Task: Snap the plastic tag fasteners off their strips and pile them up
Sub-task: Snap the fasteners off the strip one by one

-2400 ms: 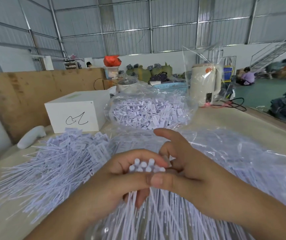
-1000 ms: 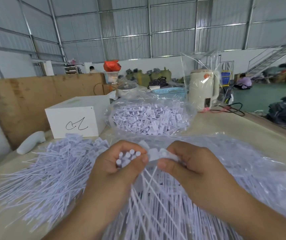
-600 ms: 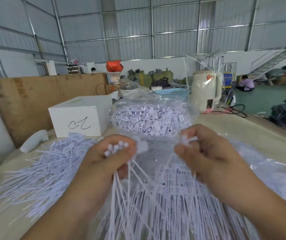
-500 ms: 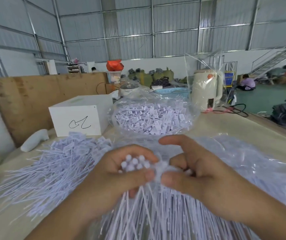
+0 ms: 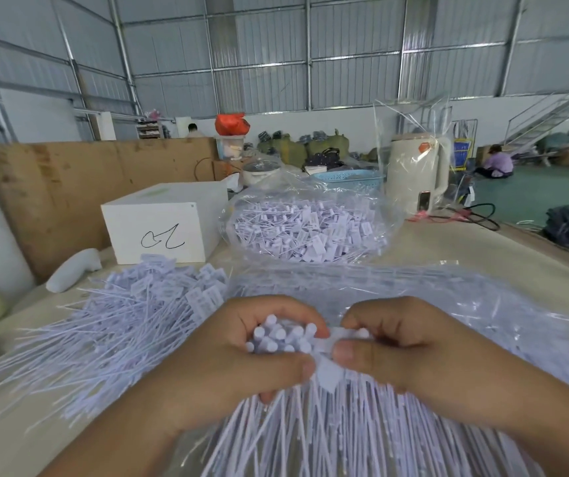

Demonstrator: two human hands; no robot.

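Near the bottom centre of the head view, two hands work close together above a fan of thin white fastener stems point(image 5: 328, 432). Left hand point(image 5: 238, 359): curled into a fist around one bundle of fasteners point(image 5: 281, 335), about ten round white ends showing above the fingers, the stems running down and out below the palm. Right hand point(image 5: 410, 349): thumb and fingers pinched on a small flat white tag piece point(image 5: 328, 371) just beside the bundle; whether this piece is already free of its strip cannot be told. The two thumbs nearly touch.

Fastener stock lies in three places on the table point(image 5: 475, 246):
1. One loose pile of fasteners point(image 5: 118, 325) on the left of the hands, tag heads toward the far side, stems spreading toward the near left.
2. One clear bag of fasteners point(image 5: 307, 232) beyond the hands, mouth open, mounded full.
3. One flat clear plastic sheet or bag point(image 5: 465, 304) under and to the right of the hands, with more white fasteners inside; individual count not readable.

Other items, one each: a white box point(image 5: 166, 225) with a black hand-drawn mark on its front, standing left of the mounded bag; a cream kettle point(image 5: 417, 173) wrapped in clear film at the far right of the table; a blue basket point(image 5: 348, 177) behind the bag; a brown board point(image 5: 69, 187) standing along the left edge. One person sits on the green floor in the far right background point(image 5: 496, 165).
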